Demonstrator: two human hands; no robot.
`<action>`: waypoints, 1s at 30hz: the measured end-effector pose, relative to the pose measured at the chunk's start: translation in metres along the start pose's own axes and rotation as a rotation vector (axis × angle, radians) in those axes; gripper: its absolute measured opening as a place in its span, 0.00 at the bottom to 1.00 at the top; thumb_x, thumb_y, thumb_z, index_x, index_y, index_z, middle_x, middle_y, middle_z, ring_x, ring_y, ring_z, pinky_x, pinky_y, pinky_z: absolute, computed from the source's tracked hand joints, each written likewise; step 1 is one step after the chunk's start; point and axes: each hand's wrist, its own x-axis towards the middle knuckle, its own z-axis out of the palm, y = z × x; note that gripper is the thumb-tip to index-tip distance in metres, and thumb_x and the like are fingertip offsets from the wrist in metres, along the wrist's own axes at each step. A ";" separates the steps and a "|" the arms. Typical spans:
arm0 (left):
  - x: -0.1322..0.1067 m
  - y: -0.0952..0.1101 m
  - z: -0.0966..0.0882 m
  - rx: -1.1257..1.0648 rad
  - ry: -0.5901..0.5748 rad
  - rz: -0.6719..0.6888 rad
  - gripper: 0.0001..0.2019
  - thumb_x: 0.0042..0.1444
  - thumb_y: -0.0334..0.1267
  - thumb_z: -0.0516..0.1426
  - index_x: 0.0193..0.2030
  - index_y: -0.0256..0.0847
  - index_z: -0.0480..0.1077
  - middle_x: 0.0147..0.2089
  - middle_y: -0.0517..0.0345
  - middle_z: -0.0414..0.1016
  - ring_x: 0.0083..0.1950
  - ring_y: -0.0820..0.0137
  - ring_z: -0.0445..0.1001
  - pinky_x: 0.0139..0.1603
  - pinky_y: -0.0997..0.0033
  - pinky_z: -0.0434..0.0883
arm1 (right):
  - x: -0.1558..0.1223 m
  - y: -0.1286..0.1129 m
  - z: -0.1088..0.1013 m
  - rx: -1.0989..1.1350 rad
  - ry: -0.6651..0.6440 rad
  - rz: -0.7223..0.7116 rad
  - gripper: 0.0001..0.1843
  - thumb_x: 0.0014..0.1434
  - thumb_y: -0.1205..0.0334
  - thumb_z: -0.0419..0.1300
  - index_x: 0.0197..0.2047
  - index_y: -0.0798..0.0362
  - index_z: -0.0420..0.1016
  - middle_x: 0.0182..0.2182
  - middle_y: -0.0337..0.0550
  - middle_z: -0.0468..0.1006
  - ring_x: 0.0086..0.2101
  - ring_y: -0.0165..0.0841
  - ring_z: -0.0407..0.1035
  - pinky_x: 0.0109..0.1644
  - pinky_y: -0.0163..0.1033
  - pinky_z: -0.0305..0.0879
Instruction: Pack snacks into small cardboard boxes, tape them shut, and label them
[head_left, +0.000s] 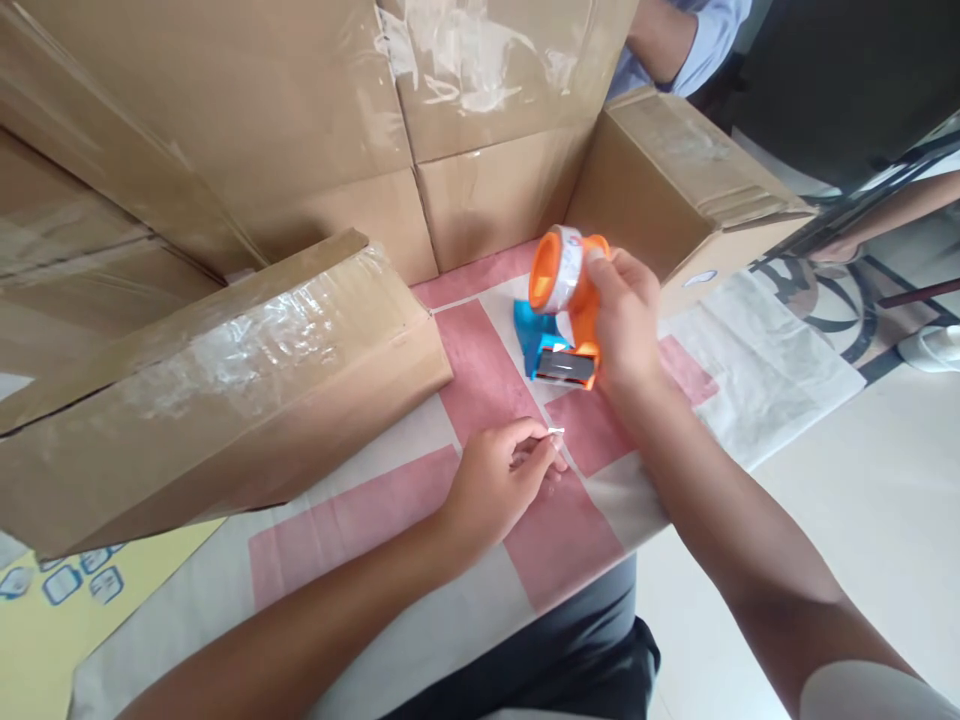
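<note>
An orange and blue tape dispenser (585,330) is in my right hand (628,305), with the fingers wrapped around its orange handle. A roll of tape (568,268) sits on its orange hub, and its dark front edge points down over the pink and white cloth (480,350). Closer to me, my left hand (502,480) is low over the cloth, thumb and forefinger pinched together. Between these fingertips shows a small whitish piece (556,431), too small to make out.
A long taped carton (225,370) lies at left, and large cartons (300,120) stand behind. Another carton (675,180) is at right, near another person's sleeve (709,45). Blue-edged labels (61,584) lie on a yellow surface at lower left. A second person's arm (885,215) shows at far right.
</note>
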 end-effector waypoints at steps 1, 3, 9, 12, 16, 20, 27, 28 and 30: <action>-0.001 -0.001 0.000 -0.009 0.002 0.002 0.14 0.65 0.45 0.59 0.32 0.40 0.74 0.32 0.57 0.81 0.33 0.70 0.81 0.35 0.74 0.77 | -0.002 0.004 0.007 0.006 0.035 -0.035 0.23 0.68 0.38 0.52 0.34 0.49 0.65 0.30 0.40 0.69 0.34 0.35 0.71 0.39 0.42 0.70; -0.001 -0.003 -0.002 -0.022 0.008 0.005 0.13 0.65 0.45 0.59 0.33 0.40 0.75 0.33 0.57 0.81 0.33 0.70 0.80 0.34 0.75 0.77 | -0.005 0.013 0.017 -0.033 0.050 -0.089 0.19 0.68 0.42 0.54 0.34 0.49 0.67 0.31 0.41 0.71 0.37 0.36 0.71 0.44 0.45 0.70; 0.000 0.003 -0.009 -0.068 0.041 0.052 0.13 0.65 0.44 0.59 0.32 0.39 0.75 0.33 0.58 0.80 0.30 0.73 0.78 0.32 0.76 0.77 | -0.005 0.017 0.006 -0.287 0.190 -0.153 0.19 0.62 0.48 0.63 0.50 0.49 0.70 0.48 0.47 0.76 0.51 0.42 0.69 0.59 0.53 0.66; 0.000 0.017 -0.016 -0.046 0.096 0.141 0.13 0.64 0.43 0.60 0.31 0.39 0.74 0.31 0.58 0.79 0.28 0.75 0.76 0.31 0.77 0.75 | -0.010 -0.017 -0.007 -0.224 0.172 -0.276 0.17 0.64 0.45 0.62 0.46 0.49 0.72 0.41 0.44 0.75 0.42 0.38 0.71 0.49 0.46 0.69; -0.004 0.038 -0.027 -0.028 0.170 0.268 0.13 0.65 0.42 0.59 0.32 0.39 0.74 0.32 0.58 0.79 0.28 0.74 0.76 0.31 0.76 0.75 | -0.015 -0.079 -0.020 -0.172 -0.232 -0.143 0.21 0.65 0.41 0.62 0.32 0.51 0.75 0.26 0.41 0.73 0.29 0.33 0.67 0.34 0.40 0.64; -0.009 0.053 -0.035 -0.028 0.200 0.341 0.13 0.66 0.43 0.59 0.32 0.39 0.74 0.32 0.58 0.80 0.28 0.73 0.76 0.30 0.75 0.74 | -0.013 -0.123 -0.024 -0.297 -0.634 -0.104 0.23 0.59 0.38 0.67 0.35 0.52 0.82 0.30 0.44 0.78 0.30 0.34 0.68 0.32 0.40 0.61; -0.025 0.083 -0.050 0.029 0.240 0.530 0.11 0.67 0.42 0.58 0.34 0.41 0.75 0.33 0.59 0.81 0.29 0.74 0.78 0.33 0.76 0.75 | -0.015 -0.153 0.002 -0.305 -0.759 -0.331 0.08 0.61 0.53 0.69 0.38 0.48 0.84 0.34 0.44 0.79 0.36 0.36 0.71 0.42 0.42 0.65; -0.027 0.087 -0.052 0.014 0.246 0.545 0.11 0.67 0.41 0.58 0.34 0.41 0.75 0.33 0.59 0.82 0.29 0.75 0.78 0.33 0.76 0.75 | -0.014 -0.159 0.008 -0.294 -0.775 -0.339 0.07 0.62 0.55 0.68 0.36 0.49 0.84 0.34 0.44 0.79 0.36 0.36 0.71 0.42 0.42 0.66; -0.030 0.093 -0.055 -0.061 0.262 0.542 0.11 0.67 0.43 0.59 0.35 0.40 0.74 0.34 0.58 0.82 0.29 0.74 0.79 0.34 0.76 0.76 | -0.010 -0.170 0.021 -0.292 -0.803 -0.345 0.07 0.61 0.57 0.68 0.35 0.51 0.83 0.34 0.44 0.79 0.36 0.36 0.72 0.41 0.41 0.66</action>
